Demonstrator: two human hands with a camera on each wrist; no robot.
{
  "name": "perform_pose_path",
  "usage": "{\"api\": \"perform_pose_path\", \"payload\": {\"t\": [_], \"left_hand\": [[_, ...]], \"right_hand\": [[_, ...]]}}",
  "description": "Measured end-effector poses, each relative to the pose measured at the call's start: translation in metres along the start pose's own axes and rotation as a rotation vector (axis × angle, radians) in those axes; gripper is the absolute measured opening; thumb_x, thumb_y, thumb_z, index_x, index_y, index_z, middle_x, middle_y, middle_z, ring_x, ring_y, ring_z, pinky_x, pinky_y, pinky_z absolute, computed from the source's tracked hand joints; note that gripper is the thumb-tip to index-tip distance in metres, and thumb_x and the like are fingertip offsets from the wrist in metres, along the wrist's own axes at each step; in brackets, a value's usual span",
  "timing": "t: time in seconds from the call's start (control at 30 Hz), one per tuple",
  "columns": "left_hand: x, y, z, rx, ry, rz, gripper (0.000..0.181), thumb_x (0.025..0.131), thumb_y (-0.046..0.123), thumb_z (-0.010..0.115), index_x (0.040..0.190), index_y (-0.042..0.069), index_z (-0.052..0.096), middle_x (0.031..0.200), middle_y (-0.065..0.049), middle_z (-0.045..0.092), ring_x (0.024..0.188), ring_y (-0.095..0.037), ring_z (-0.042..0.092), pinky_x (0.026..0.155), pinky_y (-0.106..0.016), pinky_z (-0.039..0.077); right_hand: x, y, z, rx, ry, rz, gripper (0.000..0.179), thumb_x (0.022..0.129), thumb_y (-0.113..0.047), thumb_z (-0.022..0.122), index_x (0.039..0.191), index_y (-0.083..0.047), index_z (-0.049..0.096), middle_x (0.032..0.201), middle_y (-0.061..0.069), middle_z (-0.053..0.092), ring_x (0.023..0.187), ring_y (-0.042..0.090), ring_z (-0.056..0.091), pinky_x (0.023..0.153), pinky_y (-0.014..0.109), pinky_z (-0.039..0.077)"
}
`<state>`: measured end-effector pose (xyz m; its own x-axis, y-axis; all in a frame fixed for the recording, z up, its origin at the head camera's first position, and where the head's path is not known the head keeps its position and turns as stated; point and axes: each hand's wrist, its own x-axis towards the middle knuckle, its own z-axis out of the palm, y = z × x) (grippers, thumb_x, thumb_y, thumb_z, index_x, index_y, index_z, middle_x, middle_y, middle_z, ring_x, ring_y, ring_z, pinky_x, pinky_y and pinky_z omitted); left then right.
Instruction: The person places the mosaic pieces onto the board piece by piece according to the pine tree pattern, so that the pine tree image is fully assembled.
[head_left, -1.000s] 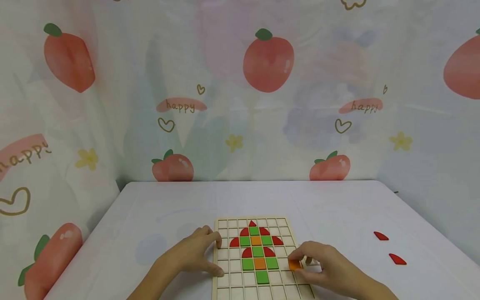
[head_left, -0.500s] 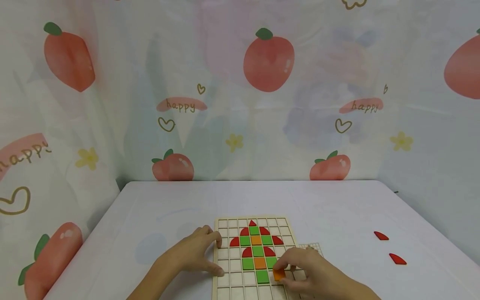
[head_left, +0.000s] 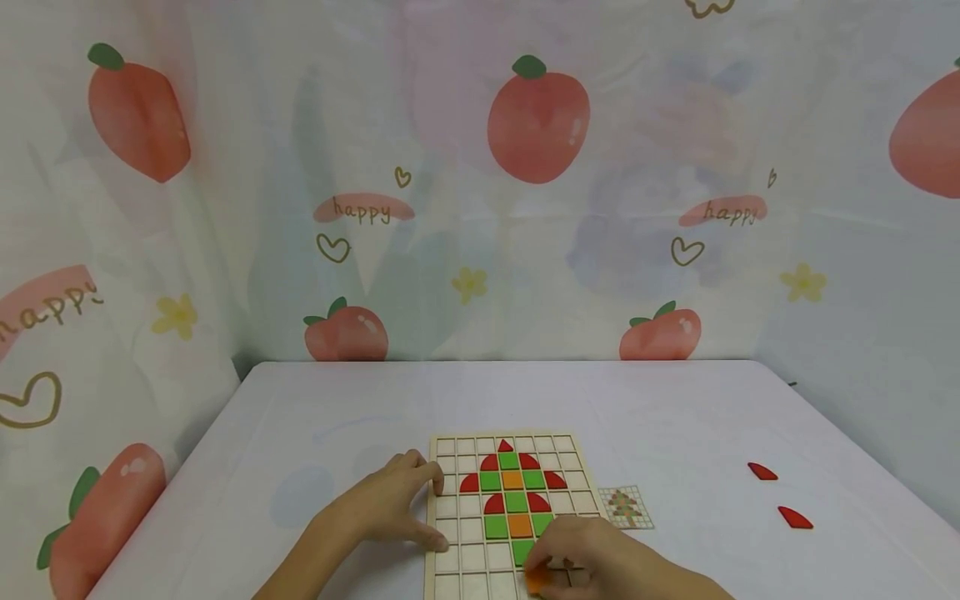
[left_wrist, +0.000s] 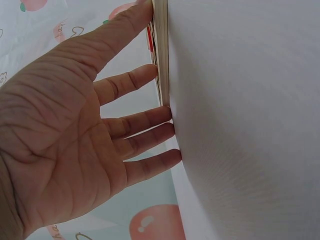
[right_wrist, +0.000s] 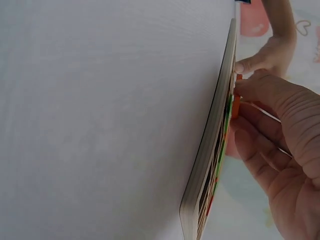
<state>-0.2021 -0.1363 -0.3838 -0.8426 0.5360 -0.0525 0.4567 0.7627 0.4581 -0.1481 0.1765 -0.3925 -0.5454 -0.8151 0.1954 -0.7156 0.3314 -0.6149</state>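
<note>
A wooden grid board (head_left: pixel 472 558) lies on the table, with green and orange squares and red curved pieces set in a tree shape. My right hand (head_left: pixel 600 558) pinches an orange square tile (head_left: pixel 537 581) low over the board, just below the lowest green square (head_left: pixel 522 552). In the right wrist view, thumb and fingers hold the orange tile against the board's face side. My left hand (head_left: pixel 382 500) rests at the board's left edge, fingers spread; the left wrist view shows the fairly straight fingers (left_wrist: pixel 137 122) along that edge.
A small card with a printed tree pattern (head_left: pixel 627 507) lies against the board's right side. Farther right on the white table (head_left: pixel 675 417) are two loose red curved pieces, one farther back (head_left: pixel 762 472) and one nearer (head_left: pixel 795 517). A fruit-print cloth (head_left: pixel 480 242) hangs behind.
My right hand has carried the orange tile left and toward me, from the board's right edge to below the lowest green square. The pattern card has come into sight. The left hand stays put.
</note>
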Motion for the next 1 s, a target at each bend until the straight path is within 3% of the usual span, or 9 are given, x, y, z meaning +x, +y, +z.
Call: {"api": "perform_pose_path", "payload": {"t": [0.33,0.67,0.87,1.0], "left_hand": [[0.001,0.001,0.000,-0.009,-0.001,0.000,0.053,0.070,0.046,0.093,0.103,0.023,0.059,0.108,0.003,0.051,0.103,-0.018,0.049,0.088,-0.045,0.052],[0.000,0.001,0.001,-0.011,-0.010,-0.014,0.053,0.070,0.046,0.093,0.104,0.023,0.059,0.108,0.003,0.051,0.103,-0.019,0.049,0.089,-0.046,0.052],[0.000,0.001,0.000,0.003,-0.005,-0.007,0.053,0.070,0.047,0.093,0.104,0.024,0.059,0.110,0.003,0.052,0.103,-0.018,0.049,0.089,-0.046,0.052],[0.000,0.001,0.000,0.004,-0.001,-0.006,0.053,0.070,0.047,0.093,0.104,0.024,0.059,0.109,0.003,0.052,0.103,-0.019,0.049,0.089,-0.045,0.052]], "right_hand": [[0.006,-0.002,0.005,0.011,0.001,-0.039,0.012,0.097,-0.015,0.071,0.108,-0.016,0.076,0.100,-0.014,0.073,0.090,-0.003,0.061,0.075,0.019,0.055],[0.002,-0.003,0.000,0.014,-0.008,0.085,0.017,0.100,-0.028,0.068,0.110,-0.018,0.077,0.102,-0.017,0.071,0.091,-0.003,0.061,0.077,0.020,0.055],[-0.014,0.001,-0.012,-0.051,0.070,0.155,0.019,0.098,-0.034,0.070,0.113,-0.023,0.075,0.103,-0.017,0.067,0.089,-0.001,0.059,0.076,0.023,0.052],[-0.025,0.009,-0.019,-0.180,0.153,0.072,0.018,0.096,-0.029,0.073,0.113,-0.021,0.073,0.103,-0.015,0.069,0.089,0.002,0.060,0.075,0.023,0.050]]}}
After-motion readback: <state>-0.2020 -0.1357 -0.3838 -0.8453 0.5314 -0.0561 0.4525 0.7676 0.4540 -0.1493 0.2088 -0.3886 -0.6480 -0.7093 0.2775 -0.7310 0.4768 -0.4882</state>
